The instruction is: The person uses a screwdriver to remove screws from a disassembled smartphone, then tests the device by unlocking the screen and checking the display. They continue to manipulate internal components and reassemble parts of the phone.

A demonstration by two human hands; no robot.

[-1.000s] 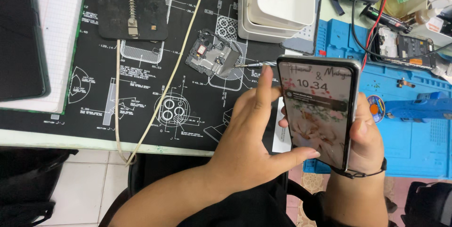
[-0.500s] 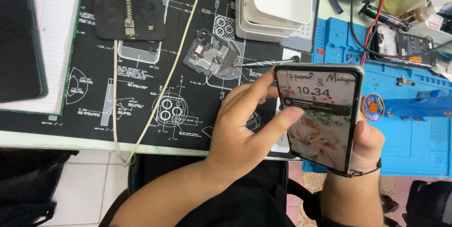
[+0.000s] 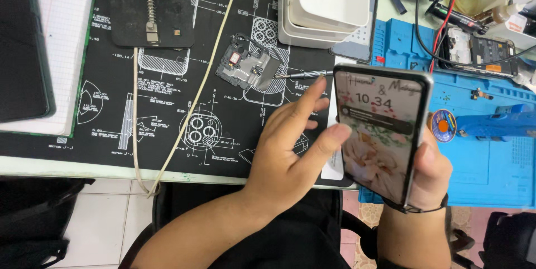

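Smartphone (image 3: 379, 135): lit screen up, at 4 o'clock of view, over the bench edge. Gripped along its far edge by right hand (image 3: 430, 171); left hand (image 3: 290, 146) loosely open, thumb tip on the screen's left side.
Black work mat (image 3: 167, 107): printed diagrams, 9 o'clock of phone.
Stacked white trays (image 3: 326, 4): 12 o'clock.
Metal phone frame part (image 3: 248, 68): 10 o'clock, beside a screwdriver tip (image 3: 301, 73).

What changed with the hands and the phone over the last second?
The left hand slid its thumb up the smartphone screen, from the lower edge to mid-screen. The right hand kept holding the phone, tilting it slightly. The metal phone part and stacked trays stayed put.
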